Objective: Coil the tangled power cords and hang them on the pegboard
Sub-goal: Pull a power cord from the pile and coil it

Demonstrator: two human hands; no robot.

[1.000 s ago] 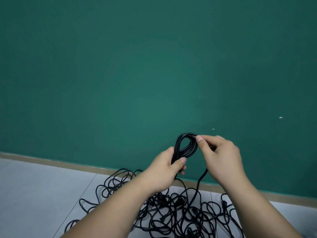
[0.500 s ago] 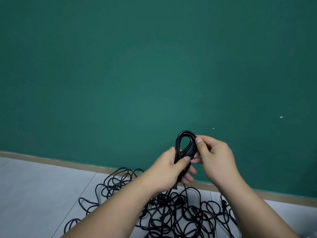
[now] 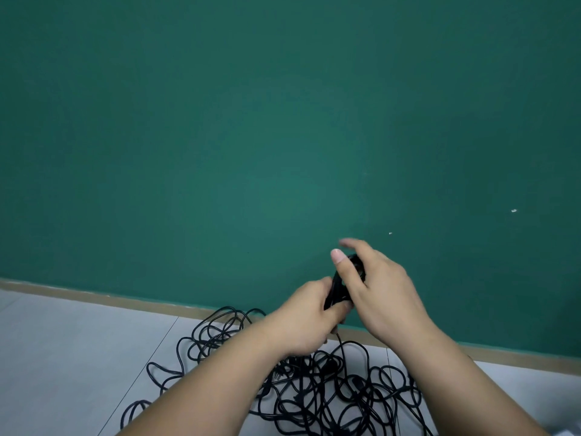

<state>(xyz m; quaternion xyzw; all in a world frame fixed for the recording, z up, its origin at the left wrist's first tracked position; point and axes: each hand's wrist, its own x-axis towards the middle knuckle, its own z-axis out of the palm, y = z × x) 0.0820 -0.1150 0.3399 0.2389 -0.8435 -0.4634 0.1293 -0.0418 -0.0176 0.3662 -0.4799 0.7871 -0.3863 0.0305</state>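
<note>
While your left hand grips the lower part of a small coil of black cord with curled fingers, your right hand sits over its top, thumb laid across the loops. Its fingers reach forward and are blurred, so I cannot tell whether they clasp it. You hold the coil up before the green wall. One strand drops from it to the tangled pile of cords on the grey floor.
</note>
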